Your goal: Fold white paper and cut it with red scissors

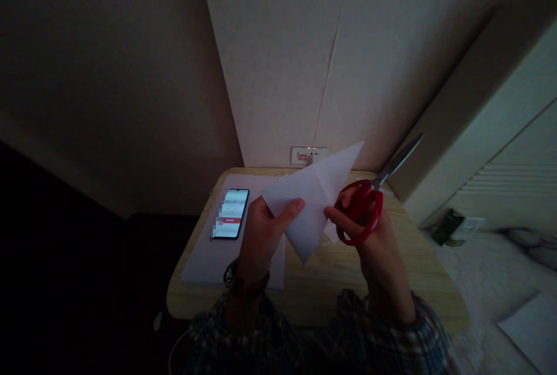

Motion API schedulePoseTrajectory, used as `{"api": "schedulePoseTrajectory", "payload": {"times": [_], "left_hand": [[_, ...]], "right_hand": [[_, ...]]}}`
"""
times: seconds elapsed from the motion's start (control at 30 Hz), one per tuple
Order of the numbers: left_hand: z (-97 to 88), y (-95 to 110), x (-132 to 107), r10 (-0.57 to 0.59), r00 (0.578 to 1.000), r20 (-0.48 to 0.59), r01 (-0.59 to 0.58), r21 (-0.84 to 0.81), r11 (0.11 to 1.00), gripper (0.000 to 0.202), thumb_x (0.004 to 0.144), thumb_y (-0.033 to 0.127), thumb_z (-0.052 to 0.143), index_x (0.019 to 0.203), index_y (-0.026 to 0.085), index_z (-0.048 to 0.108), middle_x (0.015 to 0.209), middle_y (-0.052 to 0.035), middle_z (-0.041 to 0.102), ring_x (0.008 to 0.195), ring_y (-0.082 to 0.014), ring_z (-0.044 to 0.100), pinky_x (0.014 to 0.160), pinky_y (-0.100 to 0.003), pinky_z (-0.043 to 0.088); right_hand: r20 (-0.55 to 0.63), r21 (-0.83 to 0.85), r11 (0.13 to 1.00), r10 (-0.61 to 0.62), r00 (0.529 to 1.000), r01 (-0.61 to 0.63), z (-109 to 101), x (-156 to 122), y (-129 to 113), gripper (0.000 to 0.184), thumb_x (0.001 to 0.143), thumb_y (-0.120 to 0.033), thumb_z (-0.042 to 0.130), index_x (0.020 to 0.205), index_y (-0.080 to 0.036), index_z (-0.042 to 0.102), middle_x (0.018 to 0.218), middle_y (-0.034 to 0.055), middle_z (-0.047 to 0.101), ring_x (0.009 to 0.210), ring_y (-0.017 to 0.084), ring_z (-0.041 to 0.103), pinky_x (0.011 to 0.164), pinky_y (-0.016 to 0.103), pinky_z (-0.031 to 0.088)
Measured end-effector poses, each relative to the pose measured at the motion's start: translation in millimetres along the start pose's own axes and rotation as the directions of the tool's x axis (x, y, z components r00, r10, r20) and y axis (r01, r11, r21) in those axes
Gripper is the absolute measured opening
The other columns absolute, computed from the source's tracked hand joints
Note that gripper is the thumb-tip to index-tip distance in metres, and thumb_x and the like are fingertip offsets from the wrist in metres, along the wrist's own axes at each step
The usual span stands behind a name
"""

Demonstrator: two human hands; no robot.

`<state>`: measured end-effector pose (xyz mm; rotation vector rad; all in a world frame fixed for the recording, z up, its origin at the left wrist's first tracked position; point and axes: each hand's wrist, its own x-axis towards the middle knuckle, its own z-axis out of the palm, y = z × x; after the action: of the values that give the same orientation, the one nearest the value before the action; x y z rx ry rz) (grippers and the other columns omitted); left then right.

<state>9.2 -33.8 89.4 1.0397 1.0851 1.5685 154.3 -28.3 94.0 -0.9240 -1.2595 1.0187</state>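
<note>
My left hand (261, 230) is closed on a folded white paper (314, 198) shaped like a pointed kite, thumb on top, holding it above the small wooden table (391, 270). My right hand (369, 235) grips red-handled scissors (363, 209), fingers through the loops. The metal blades (400, 160) point up and to the right, away from the paper. The paper's lower edge lies close to the scissor handles. A wristwatch (235, 279) sits on my left wrist.
A lit phone (230, 213) lies on a stack of white sheets (209, 259) on the table's left side. A wall socket (308, 155) sits behind the table. A bed with a white sheet (528, 328) lies to the right.
</note>
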Motion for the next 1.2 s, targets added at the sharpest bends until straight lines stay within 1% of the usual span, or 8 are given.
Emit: {"api": "schedulePoseTrajectory", "payload": {"times": [0.27, 0.43, 0.57, 0.73, 0.9, 1.0, 1.1, 1.2], "left_hand": [[0.4, -1.2, 0.3, 0.005, 1.000, -0.020, -0.005, -0.007, 1.000, 0.022, 0.066, 0.028, 0.073, 0.084, 0.016, 0.070, 0.085, -0.0035, 0.073, 0.078, -0.0162, 0.065, 0.070, -0.024, 0.049], [-1.4, 0.8, 2.8, 0.018, 0.998, -0.058, -0.019, -0.010, 1.000, 0.016, 0.064, 0.025, 0.073, 0.074, 0.018, 0.063, 0.070, 0.0028, 0.065, 0.065, -0.0120, 0.059, 0.061, -0.021, 0.045], [-3.1, 1.7, 2.8, -0.004, 1.000, -0.017, 0.006, 0.101, 0.995, 0.016, 0.064, 0.028, 0.072, 0.070, 0.019, 0.060, 0.065, 0.0040, 0.062, 0.059, -0.0118, 0.055, 0.054, -0.020, 0.041], [-4.8, -0.9, 1.7, 0.033, 0.994, 0.101, -0.057, 0.249, 0.967, 0.009, 0.069, 0.024, 0.068, 0.071, 0.019, 0.060, 0.066, 0.0049, 0.058, 0.064, -0.0124, 0.053, 0.057, -0.020, 0.039], [-10.0, -3.7, 4.3, 0.011, 0.989, 0.149, -0.052, 0.278, 0.959, 0.008, 0.070, 0.025, 0.066, 0.073, 0.019, 0.062, 0.069, 0.0035, 0.059, 0.066, -0.0140, 0.054, 0.059, -0.021, 0.039], [-15.0, -2.2, 6.5, 0.020, 0.996, 0.087, -0.039, 0.226, 0.973, 0.011, 0.070, 0.026, 0.066, 0.077, 0.018, 0.064, 0.072, 0.0022, 0.061, 0.067, -0.0143, 0.054, 0.061, -0.022, 0.041], [-20.9, 1.1, 8.1, 0.048, 0.997, -0.055, -0.041, 0.125, 0.991, 0.014, 0.068, 0.025, 0.068, 0.079, 0.018, 0.064, 0.074, 0.0019, 0.064, 0.067, -0.0134, 0.055, 0.062, -0.022, 0.041], [-26.4, 4.1, 8.7, 0.056, 0.984, -0.170, -0.044, 0.069, 0.997, 0.018, 0.066, 0.026, 0.070, 0.082, 0.019, 0.065, 0.076, 0.0029, 0.065, 0.068, -0.0127, 0.055, 0.063, -0.022, 0.041]], "right_hand": [[-0.007, -0.012, 1.000, 0.003, 1.000, -0.003, -1.1, 0.2, -1.0, 0.019, 0.068, -0.015, 0.069, 0.070, -0.022, 0.051, 0.071, -0.0042, 0.053, 0.064, 0.012, 0.051, 0.057, 0.024, 0.040], [-0.012, -0.035, 0.999, -0.008, 1.000, 0.007, -4.1, 1.4, 2.4, 0.019, 0.068, -0.015, 0.068, 0.070, -0.022, 0.050, 0.071, -0.0040, 0.053, 0.065, 0.012, 0.051, 0.057, 0.024, 0.041], [-0.035, -0.025, 1.000, 0.002, 0.999, -0.003, -8.4, 2.3, 4.9, 0.020, 0.068, -0.015, 0.069, 0.069, -0.022, 0.050, 0.072, -0.0037, 0.055, 0.064, 0.012, 0.052, 0.056, 0.024, 0.042], [-0.066, -0.009, 1.000, 0.007, 0.998, -0.008, -12.7, 2.5, 5.2, 0.021, 0.069, -0.015, 0.069, 0.070, -0.022, 0.050, 0.072, -0.0037, 0.058, 0.061, 0.012, 0.052, 0.052, 0.023, 0.041], [-0.060, -0.024, 1.000, 0.007, 0.998, -0.008, -10.2, 1.7, 5.0, 0.020, 0.069, -0.018, 0.069, 0.071, -0.022, 0.049, 0.072, -0.0027, 0.060, 0.060, 0.013, 0.053, 0.050, 0.024, 0.041], [-0.039, -0.037, 0.999, 0.021, 0.999, -0.023, -10.8, 2.1, 5.8, 0.019, 0.070, -0.019, 0.068, 0.072, -0.022, 0.049, 0.075, -0.0012, 0.062, 0.066, 0.015, 0.057, 0.055, 0.026, 0.043], [-0.030, -0.088, 0.996, 0.016, 0.999, -0.019, -17.5, 2.6, 7.4, 0.016, 0.071, -0.019, 0.067, 0.071, -0.021, 0.050, 0.078, 0.0003, 0.064, 0.071, 0.017, 0.059, 0.060, 0.028, 0.045], [-0.072, -0.129, 0.992, -0.023, 0.997, 0.013, -27.9, 2.4, 9.2, 0.014, 0.073, -0.020, 0.066, 0.069, -0.021, 0.052, 0.079, 0.0011, 0.065, 0.075, 0.017, 0.060, 0.064, 0.030, 0.045]]}}
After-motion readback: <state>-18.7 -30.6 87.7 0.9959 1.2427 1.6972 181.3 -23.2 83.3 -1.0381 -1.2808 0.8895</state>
